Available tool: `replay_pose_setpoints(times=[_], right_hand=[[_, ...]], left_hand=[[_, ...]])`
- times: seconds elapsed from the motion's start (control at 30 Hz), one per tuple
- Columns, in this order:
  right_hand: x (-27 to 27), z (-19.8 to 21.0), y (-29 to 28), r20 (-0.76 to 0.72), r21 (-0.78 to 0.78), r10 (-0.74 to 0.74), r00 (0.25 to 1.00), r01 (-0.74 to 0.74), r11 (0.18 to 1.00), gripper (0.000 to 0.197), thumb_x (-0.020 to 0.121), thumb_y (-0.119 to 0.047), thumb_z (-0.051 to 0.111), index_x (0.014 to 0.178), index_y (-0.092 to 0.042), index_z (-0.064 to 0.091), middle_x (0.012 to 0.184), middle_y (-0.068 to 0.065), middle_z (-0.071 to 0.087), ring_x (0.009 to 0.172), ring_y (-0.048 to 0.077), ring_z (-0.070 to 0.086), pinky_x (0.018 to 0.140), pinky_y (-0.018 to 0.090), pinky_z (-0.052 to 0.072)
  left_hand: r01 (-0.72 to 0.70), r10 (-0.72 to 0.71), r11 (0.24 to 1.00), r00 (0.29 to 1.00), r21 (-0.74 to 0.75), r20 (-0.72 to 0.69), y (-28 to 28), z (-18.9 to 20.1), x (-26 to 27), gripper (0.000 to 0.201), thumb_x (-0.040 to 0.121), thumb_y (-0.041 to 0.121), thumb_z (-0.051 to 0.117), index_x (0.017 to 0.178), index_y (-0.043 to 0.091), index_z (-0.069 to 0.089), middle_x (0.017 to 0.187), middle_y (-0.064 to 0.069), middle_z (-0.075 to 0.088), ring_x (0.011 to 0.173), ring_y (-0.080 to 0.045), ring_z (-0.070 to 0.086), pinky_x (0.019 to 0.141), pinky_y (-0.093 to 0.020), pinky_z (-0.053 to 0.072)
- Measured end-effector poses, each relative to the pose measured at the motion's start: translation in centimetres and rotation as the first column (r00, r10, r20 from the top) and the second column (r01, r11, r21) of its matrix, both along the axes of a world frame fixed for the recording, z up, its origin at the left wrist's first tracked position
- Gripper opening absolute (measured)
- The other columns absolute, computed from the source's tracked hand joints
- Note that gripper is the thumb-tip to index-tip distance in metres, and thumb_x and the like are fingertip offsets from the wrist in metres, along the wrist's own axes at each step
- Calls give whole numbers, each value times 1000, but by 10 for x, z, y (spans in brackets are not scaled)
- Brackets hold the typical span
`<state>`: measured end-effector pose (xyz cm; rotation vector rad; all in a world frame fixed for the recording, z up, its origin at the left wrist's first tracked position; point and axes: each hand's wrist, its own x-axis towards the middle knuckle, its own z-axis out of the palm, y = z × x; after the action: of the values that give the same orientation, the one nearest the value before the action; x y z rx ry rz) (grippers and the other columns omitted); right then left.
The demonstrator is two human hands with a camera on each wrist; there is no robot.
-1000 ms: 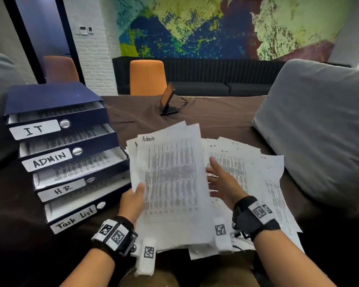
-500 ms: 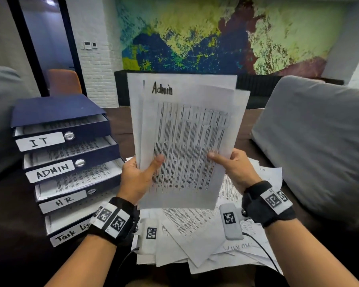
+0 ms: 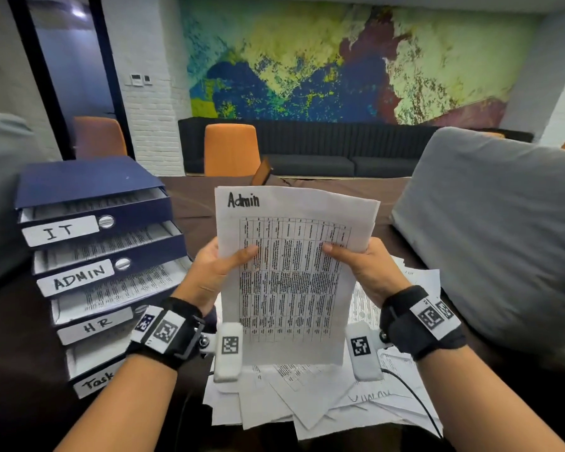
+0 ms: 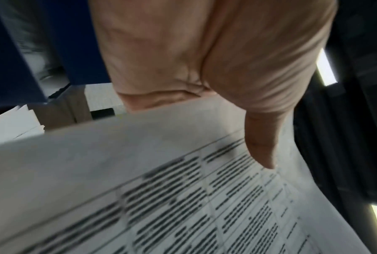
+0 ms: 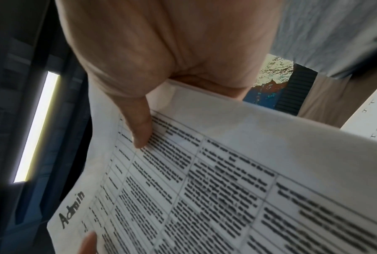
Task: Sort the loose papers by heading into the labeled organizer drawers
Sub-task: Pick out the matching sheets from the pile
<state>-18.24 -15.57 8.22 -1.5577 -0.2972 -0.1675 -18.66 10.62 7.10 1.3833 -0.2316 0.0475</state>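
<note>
The Admin sheets stand upright at frame centre, long axis vertical, heading at top facing the camera. Half a second ago the stack was fanned and higher; now its edges are squared and lowered, so it looks ready for the ADMIN drawer at left. The left hand and right hand each pinch 1 side edge, thumbs in front

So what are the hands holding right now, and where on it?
Both hands hold the white printed sheets headed Admin: left hand pinches the left edge, right hand the right edge, thumbs in front.
</note>
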Motion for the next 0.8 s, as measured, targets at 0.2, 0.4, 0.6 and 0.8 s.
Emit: replay_pose_setpoints(times=[0.2, 0.4, 0.6, 0.8], right_hand=[[0, 7, 0, -11, -41, 31, 999, -31, 999, 25, 88, -8, 71, 112, -5, 71, 108, 11, 75, 102, 28, 72, 94, 46, 55], [5, -13, -6, -84, -109, 17, 996, -26, 994, 18, 85, -12, 74, 103, -10, 75, 104, 8, 76, 100, 24, 73, 94, 43, 54], [8, -91, -36, -454, -321, -98, 886, -60, 945, 22, 84, -20, 77, 102, -6, 77, 98, 5, 78, 93, 27, 74, 90, 42, 56], [-9, -126, -1, -582, 228, 78, 809, 70, 971, 34, 82, -13, 71, 109, 2, 60, 98, 15, 74, 82, 27, 72, 74, 37, 56]], left_hand=[[-26, 19, 990, 998, 138, 54, -4, 17, -1, 41, 75, 31, 74, 114, 18, 70, 111, 0, 76, 107, -19, 71, 95, -39, 53], [-142, 139, 982, 990, 121, 38, -6, 13, 6, 14, 94, 20, 65, 105, 14, 72, 99, -2, 79, 94, -20, 75, 84, -39, 61], [-343, 335, 925, 939, -165, -77, 10, 1, 10, 26, 96, 20, 64, 118, 8, 68, 112, -10, 75, 104, -27, 72, 93, -48, 56], [-410, 329, 840, 906, -356, -267, 19, -31, 5, 25, 99, 19, 60, 122, 15, 67, 117, -9, 73, 107, -28, 70, 95, -49, 53]])
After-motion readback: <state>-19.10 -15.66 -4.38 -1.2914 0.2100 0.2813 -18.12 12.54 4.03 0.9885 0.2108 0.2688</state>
